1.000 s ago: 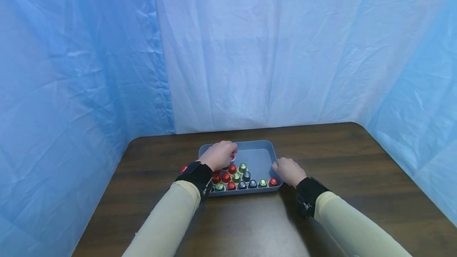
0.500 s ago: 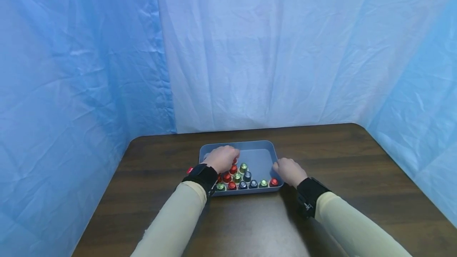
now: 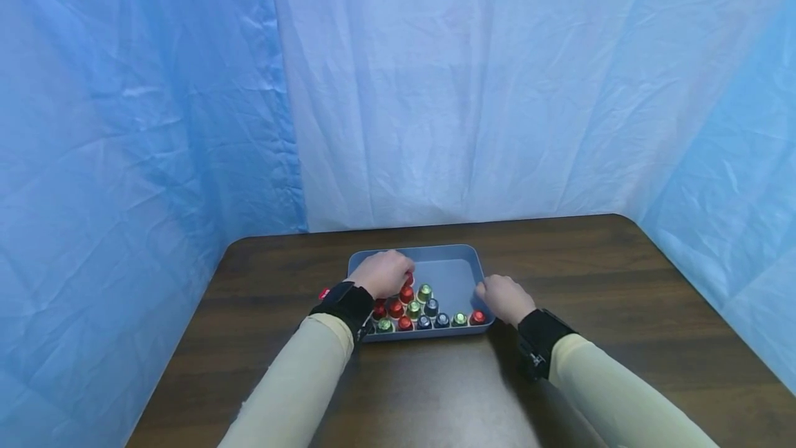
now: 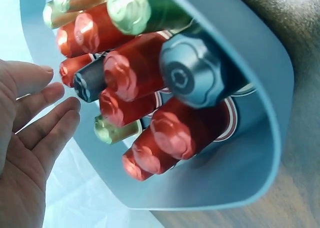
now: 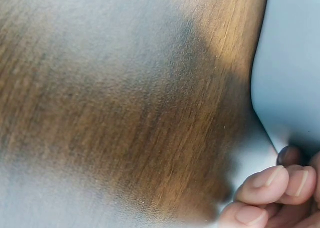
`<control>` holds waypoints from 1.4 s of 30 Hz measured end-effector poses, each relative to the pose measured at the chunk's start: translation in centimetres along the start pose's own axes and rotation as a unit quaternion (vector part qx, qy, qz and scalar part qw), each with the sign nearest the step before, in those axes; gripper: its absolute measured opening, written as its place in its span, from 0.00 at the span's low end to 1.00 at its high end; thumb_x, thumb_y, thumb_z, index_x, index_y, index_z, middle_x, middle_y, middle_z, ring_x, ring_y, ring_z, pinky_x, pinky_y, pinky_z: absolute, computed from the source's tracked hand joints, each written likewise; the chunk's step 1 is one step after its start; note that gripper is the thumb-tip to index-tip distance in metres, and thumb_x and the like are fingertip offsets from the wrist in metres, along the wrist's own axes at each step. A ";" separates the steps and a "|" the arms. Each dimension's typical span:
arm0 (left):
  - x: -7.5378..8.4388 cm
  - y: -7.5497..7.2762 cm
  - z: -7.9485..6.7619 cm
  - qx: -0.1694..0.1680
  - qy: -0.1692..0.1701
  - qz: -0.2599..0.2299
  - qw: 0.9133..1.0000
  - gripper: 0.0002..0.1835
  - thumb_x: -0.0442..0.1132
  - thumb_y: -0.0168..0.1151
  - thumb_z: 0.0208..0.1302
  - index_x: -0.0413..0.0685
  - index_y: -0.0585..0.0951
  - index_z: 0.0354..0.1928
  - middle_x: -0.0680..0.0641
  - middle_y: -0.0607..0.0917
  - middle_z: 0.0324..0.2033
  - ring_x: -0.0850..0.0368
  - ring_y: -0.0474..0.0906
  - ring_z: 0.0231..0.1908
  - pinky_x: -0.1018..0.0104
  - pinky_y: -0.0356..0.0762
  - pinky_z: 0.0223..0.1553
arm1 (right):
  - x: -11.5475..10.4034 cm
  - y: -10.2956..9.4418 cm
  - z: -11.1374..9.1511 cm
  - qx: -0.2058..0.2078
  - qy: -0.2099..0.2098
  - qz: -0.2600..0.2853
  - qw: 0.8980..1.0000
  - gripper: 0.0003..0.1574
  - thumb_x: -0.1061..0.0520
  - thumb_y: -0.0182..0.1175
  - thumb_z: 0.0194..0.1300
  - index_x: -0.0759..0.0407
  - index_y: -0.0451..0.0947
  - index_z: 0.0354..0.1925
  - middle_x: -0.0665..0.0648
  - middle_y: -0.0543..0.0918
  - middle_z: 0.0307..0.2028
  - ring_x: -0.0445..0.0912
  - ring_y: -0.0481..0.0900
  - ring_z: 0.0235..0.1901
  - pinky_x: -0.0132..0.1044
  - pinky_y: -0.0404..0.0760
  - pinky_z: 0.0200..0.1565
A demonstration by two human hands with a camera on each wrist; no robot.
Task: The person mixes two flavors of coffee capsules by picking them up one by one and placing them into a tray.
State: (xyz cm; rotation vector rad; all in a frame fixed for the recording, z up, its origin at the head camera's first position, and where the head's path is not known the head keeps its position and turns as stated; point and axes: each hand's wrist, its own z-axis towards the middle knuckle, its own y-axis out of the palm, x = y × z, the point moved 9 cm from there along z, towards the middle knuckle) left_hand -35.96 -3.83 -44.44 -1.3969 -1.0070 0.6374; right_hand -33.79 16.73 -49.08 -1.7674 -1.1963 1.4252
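A shallow blue-grey tray holds several coffee capsules standing with their narrow ends up, in red, green and dark blue. My left hand is over the tray's left part, its fingertips beside a red capsule. In the left wrist view the left hand has loosely bent fingers, with a gap between them and the nearest red capsule. My right hand grips the tray's right edge. Curled fingertips of the right hand show against the tray wall in the right wrist view.
The tray sits on a dark wood-grain table. Blue sheeting hangs behind the table and along both sides. Capsules fill the tray's near and left parts, including a red one at the near right corner.
My left hand moved right and nearer over the capsules, then back slightly left, leaving a red capsule by its fingertips. The right hand stayed at the tray's edge.
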 end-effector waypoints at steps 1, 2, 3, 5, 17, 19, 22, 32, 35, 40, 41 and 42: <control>0.0 -0.2 0.0 0.002 0.002 0.002 1.000 0.08 0.37 0.63 0.72 0.52 0.88 0.48 0.54 0.85 0.35 0.58 0.78 0.36 0.62 0.81 0.47 | 0.0 0.0 0.1 0.000 0.000 0.000 1.000 0.21 0.50 0.49 0.78 0.65 0.81 0.40 0.59 0.75 0.26 0.51 0.76 0.25 0.39 0.74 0.27; 0.1 -0.3 -0.1 0.004 0.004 0.004 1.000 0.08 0.37 0.63 0.72 0.52 0.88 0.47 0.54 0.85 0.35 0.58 0.78 0.35 0.62 0.82 0.47 | 0.1 0.0 0.1 0.000 -0.001 0.000 1.000 0.21 0.50 0.49 0.78 0.65 0.81 0.40 0.59 0.75 0.26 0.51 0.76 0.25 0.39 0.74 0.27; 0.1 -0.5 -0.2 0.004 0.005 0.003 1.000 0.07 0.37 0.63 0.72 0.51 0.88 0.47 0.54 0.85 0.34 0.58 0.78 0.35 0.62 0.82 0.47 | 0.1 0.0 0.1 0.000 0.000 0.000 1.000 0.21 0.50 0.49 0.78 0.65 0.81 0.40 0.59 0.75 0.25 0.50 0.75 0.25 0.39 0.74 0.27; 0.1 -0.8 -0.3 0.004 0.003 -0.003 1.000 0.08 0.37 0.62 0.72 0.50 0.88 0.47 0.53 0.85 0.34 0.57 0.78 0.35 0.62 0.82 0.47 | 0.2 0.1 0.2 0.001 0.000 0.000 1.000 0.22 0.50 0.49 0.78 0.65 0.81 0.40 0.59 0.75 0.25 0.51 0.75 0.24 0.39 0.73 0.27; -1.2 -2.3 -1.5 0.013 -0.030 -0.023 0.999 0.14 0.41 0.60 0.75 0.51 0.85 0.58 0.50 0.87 0.49 0.57 0.81 0.44 0.55 0.81 0.54 | 0.1 0.2 0.4 -0.001 -0.002 -0.001 1.000 0.21 0.50 0.50 0.78 0.65 0.81 0.41 0.59 0.75 0.25 0.51 0.75 0.24 0.38 0.74 0.26; -1.7 -2.4 -1.8 0.015 -0.039 -0.024 0.999 0.16 0.42 0.59 0.75 0.52 0.84 0.60 0.50 0.87 0.52 0.56 0.81 0.49 0.53 0.80 0.57 | 0.1 0.3 0.4 -0.001 -0.006 -0.002 1.000 0.21 0.50 0.50 0.78 0.65 0.81 0.40 0.59 0.75 0.25 0.51 0.75 0.24 0.38 0.74 0.26; -2.5 -2.8 -2.4 0.027 -0.053 -0.022 0.998 0.17 0.43 0.58 0.75 0.52 0.84 0.60 0.51 0.87 0.54 0.56 0.82 0.52 0.53 0.79 0.58 | 0.0 0.3 0.4 -0.001 -0.010 -0.003 1.000 0.21 0.50 0.50 0.78 0.65 0.80 0.39 0.59 0.75 0.25 0.51 0.75 0.24 0.39 0.74 0.26; -6.6 -4.4 -5.4 0.114 -0.098 -0.003 0.989 0.15 0.46 0.59 0.74 0.49 0.86 0.54 0.49 0.89 0.45 0.51 0.84 0.47 0.52 0.82 0.47 | 0.4 0.0 0.2 0.005 -0.021 0.006 1.000 0.22 0.49 0.47 0.79 0.62 0.79 0.36 0.58 0.72 0.24 0.50 0.74 0.24 0.40 0.72 0.27; -8.4 -4.3 -6.4 0.126 -0.117 -0.010 0.985 0.17 0.48 0.60 0.74 0.48 0.86 0.56 0.47 0.89 0.48 0.48 0.82 0.52 0.48 0.81 0.52 | 0.7 -0.1 0.0 0.004 -0.028 0.009 1.000 0.27 0.45 0.45 0.80 0.64 0.81 0.42 0.59 0.75 0.26 0.50 0.75 0.25 0.40 0.72 0.28; -11.3 -3.7 -7.9 0.137 -0.154 -0.024 0.978 0.23 0.51 0.59 0.74 0.46 0.81 0.63 0.43 0.84 0.58 0.41 0.76 0.63 0.41 0.74 0.62 | 1.8 -0.4 -0.2 -0.013 -0.025 0.009 1.000 0.45 0.31 0.40 0.79 0.68 0.74 0.65 0.67 0.83 0.49 0.51 0.79 0.30 0.43 0.76 0.30; -11.8 -3.5 -8.2 0.139 -0.159 -0.024 0.977 0.25 0.52 0.58 0.74 0.46 0.79 0.65 0.42 0.83 0.61 0.40 0.73 0.65 0.40 0.72 0.64 | 2.0 -0.6 -0.2 -0.012 -0.025 0.005 1.000 0.49 0.29 0.39 0.78 0.69 0.71 0.68 0.69 0.81 0.53 0.52 0.81 0.32 0.46 0.79 0.33; -12.3 -3.5 -8.5 0.141 -0.165 -0.023 0.976 0.27 0.53 0.57 0.75 0.46 0.77 0.67 0.41 0.81 0.63 0.39 0.71 0.67 0.39 0.69 0.65 | 2.1 -0.9 -0.2 -0.009 -0.024 0.003 1.000 0.51 0.27 0.37 0.78 0.70 0.70 0.69 0.72 0.80 0.57 0.56 0.83 0.36 0.50 0.82 0.37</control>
